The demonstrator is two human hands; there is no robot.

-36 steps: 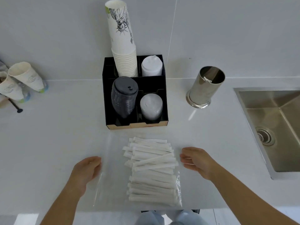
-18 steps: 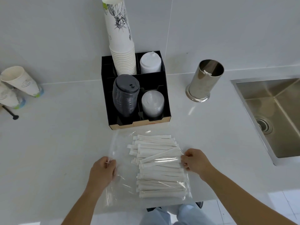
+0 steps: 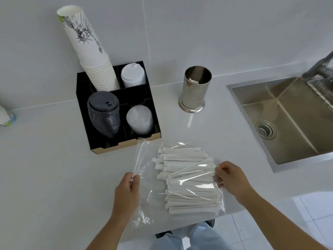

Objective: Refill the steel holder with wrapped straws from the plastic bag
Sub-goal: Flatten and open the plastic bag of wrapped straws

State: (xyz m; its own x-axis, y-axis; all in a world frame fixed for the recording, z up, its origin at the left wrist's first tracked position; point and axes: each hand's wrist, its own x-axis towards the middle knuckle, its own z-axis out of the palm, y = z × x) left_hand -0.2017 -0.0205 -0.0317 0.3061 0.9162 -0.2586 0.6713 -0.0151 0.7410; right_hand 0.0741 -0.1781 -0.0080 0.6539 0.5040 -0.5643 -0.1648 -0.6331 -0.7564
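A clear plastic bag full of white wrapped straws lies on the white counter near its front edge. My left hand pinches the bag's left edge and lifts the film a little. My right hand pinches the bag's right edge beside the straw ends. The steel holder stands upright behind the bag to the right, about a hand's length away, with one wrapped straw showing inside.
A black organiser with stacked paper cups and lids stands at the back left of the bag. A steel sink is set into the counter on the right. Paper cups lie at the far left.
Both hands closed in from beside the bag and took hold of its left and right edges. The left side of the film has come up off the counter.
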